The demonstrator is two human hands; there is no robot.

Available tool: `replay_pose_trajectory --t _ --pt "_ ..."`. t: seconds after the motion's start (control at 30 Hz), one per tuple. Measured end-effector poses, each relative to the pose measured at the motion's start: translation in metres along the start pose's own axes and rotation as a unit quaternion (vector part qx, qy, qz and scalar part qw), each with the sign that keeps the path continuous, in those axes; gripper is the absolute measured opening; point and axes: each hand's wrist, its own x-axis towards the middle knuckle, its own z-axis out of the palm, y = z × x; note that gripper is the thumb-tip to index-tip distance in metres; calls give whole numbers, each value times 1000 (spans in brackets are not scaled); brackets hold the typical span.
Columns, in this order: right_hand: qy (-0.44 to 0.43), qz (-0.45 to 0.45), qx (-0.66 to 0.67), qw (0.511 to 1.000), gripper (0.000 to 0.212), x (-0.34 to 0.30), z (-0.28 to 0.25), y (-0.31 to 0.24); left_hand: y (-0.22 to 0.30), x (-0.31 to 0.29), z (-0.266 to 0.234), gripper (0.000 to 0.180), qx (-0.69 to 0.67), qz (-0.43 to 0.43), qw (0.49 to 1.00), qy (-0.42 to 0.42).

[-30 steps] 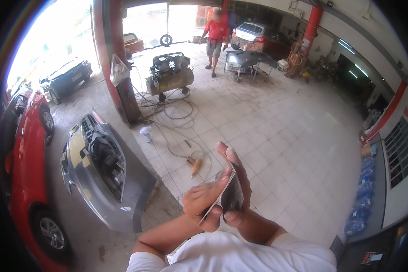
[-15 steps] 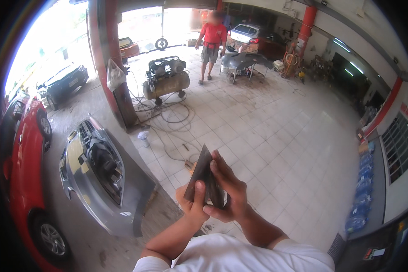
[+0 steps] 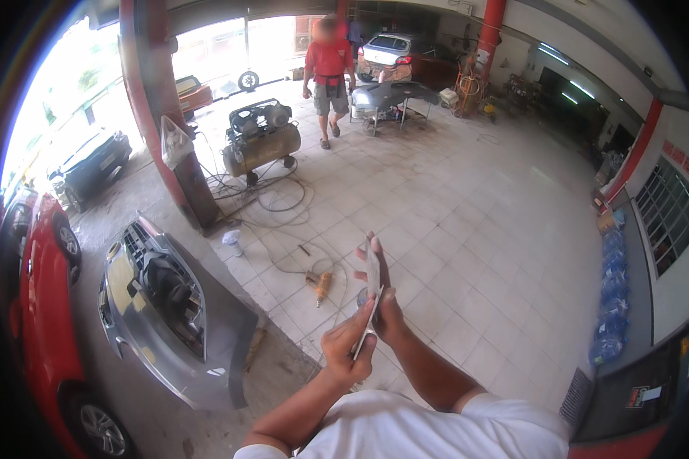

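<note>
My left hand (image 3: 346,346) is closed on a thin flat blade (image 3: 367,330), gripped between thumb and fingers and seen almost edge-on. Against the palm of my right hand (image 3: 389,310) lies a flat greyish plate (image 3: 373,269), its fingers curling past the far edge. The top of the blade meets or overlaps the lower part of the plate; whether they touch is unclear. Both hands are held together in front of my white shirt, above the tiled floor. On the floor beyond them lies an orange-yellow power tool (image 3: 321,286) with a hose.
A grey car bumper (image 3: 168,336) with yellowish patches stands at left, beside a red car (image 3: 46,306). Farther off are an air compressor (image 3: 260,145) with coiled hoses, a person in a red shirt (image 3: 329,69) and a stand with a dark panel (image 3: 390,98). Blue water bottles (image 3: 611,298) line the right wall.
My hands have turned, so the blade and plate now appear edge-on instead of broad side up, and the right fingers point farther up. The person in red has stepped closer. My view has shifted slightly.
</note>
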Motion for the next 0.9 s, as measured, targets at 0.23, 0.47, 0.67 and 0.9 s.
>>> replay_pose_trajectory --t 0.23,0.47,0.67,0.9 --pt "-53 -138 -144 978 79 -15 3 -18 8 7 0 35 -36 -21 996 78" --pt "-95 -215 -256 938 74 -23 -2 -35 14 23 12 48 -226 -157 944 182" --pt "-156 -107 -214 958 68 -37 -18 -39 0 33 16 40 -165 -183 945 213" --pt "6 83 -31 996 68 -68 -23 -29 -14 33 1 36 -138 -98 967 191"
